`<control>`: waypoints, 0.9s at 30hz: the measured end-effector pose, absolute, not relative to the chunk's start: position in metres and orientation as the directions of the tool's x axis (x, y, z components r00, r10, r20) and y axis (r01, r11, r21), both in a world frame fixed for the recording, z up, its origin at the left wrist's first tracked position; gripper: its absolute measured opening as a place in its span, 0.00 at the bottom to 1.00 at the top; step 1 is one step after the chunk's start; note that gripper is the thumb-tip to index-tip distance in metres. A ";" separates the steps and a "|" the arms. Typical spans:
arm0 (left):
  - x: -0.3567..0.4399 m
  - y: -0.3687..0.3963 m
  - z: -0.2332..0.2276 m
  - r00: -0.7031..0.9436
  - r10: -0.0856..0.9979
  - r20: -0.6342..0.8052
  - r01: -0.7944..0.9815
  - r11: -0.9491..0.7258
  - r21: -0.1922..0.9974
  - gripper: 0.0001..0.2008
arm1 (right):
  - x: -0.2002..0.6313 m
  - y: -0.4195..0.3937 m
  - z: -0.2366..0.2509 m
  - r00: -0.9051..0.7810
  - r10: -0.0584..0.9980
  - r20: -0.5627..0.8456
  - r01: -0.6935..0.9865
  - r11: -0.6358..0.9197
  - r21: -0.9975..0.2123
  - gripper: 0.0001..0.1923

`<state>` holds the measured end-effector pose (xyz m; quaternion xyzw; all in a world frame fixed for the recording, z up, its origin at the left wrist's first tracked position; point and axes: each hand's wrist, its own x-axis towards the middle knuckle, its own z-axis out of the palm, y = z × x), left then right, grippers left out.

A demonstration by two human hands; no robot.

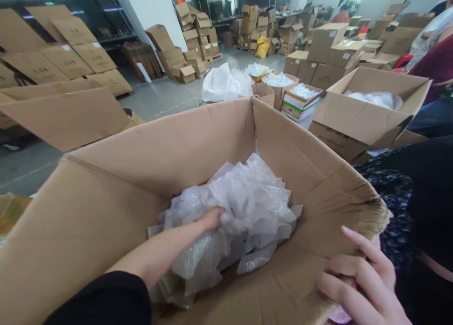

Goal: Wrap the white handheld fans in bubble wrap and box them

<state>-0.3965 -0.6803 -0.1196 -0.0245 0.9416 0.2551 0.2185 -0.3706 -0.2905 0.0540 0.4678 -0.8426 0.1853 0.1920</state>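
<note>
A large open cardboard box (pixel 106 207) fills the foreground. Inside it lies a heap of clear bubble-wrap bags (pixel 247 197). My left hand (pixel 211 218) reaches down into the box, its fingers closed into the bubble wrap. My right hand (pixel 361 280) rests on the box's frayed near-right rim, fingers curled over the edge and holding it. Something pinkish shows under the right palm, too hidden to identify.
Another open box (pixel 368 120) with white packing stands to the right, smaller filled boxes (pixel 300 101) and a white bag (pixel 224 84) behind. Flattened cartons (pixel 63 108) lie at left. Stacked boxes fill the warehouse background. A person in dark red sits at far right (pixel 437 65).
</note>
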 end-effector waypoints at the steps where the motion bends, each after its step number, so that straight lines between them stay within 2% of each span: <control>1: -0.405 -0.693 -0.104 -0.924 0.039 -0.381 -0.168 0.853 0.494 0.18 | -0.373 -0.294 0.059 -0.457 -0.730 0.508 -0.877 0.465 -0.121 0.16; 3: -0.419 -0.716 -0.069 -0.956 -0.004 -0.293 -0.172 0.816 0.551 0.16 | -0.373 -0.300 0.066 -0.443 -0.713 0.543 -0.884 0.447 -0.133 0.19; 8: -0.430 -0.742 0.014 -0.987 -0.161 -0.005 -0.127 0.755 0.643 0.22 | -0.363 -0.305 0.066 -0.516 -0.656 0.551 -0.847 0.485 -0.217 0.22; 14: -0.428 -0.727 0.067 -0.928 -0.251 0.276 0.012 0.719 0.694 0.21 | -0.358 -0.303 0.063 -0.587 -0.644 0.491 -0.800 0.555 -0.229 0.24; 17: -0.428 -0.725 0.096 -0.885 -0.275 0.376 0.105 0.668 0.736 0.20 | -0.346 -0.305 0.075 -0.624 -0.619 0.477 -0.767 0.602 -0.223 0.31; 20: -0.422 -0.725 0.133 -0.834 -0.300 0.463 0.213 0.599 0.772 0.18 | -0.313 -0.311 0.093 -0.652 -0.542 0.530 -0.727 0.645 -0.235 0.41; 23: -0.411 -0.713 0.178 -0.790 -0.312 0.529 0.327 0.515 0.792 0.19 | -0.260 -0.316 0.103 -0.685 -0.428 0.589 -0.692 0.634 -0.345 0.40; 27: -0.394 -0.661 0.243 -0.748 -0.228 0.623 0.518 0.386 0.763 0.24 | -0.176 -0.322 0.089 -0.778 -0.372 0.507 -0.625 0.545 -0.559 0.36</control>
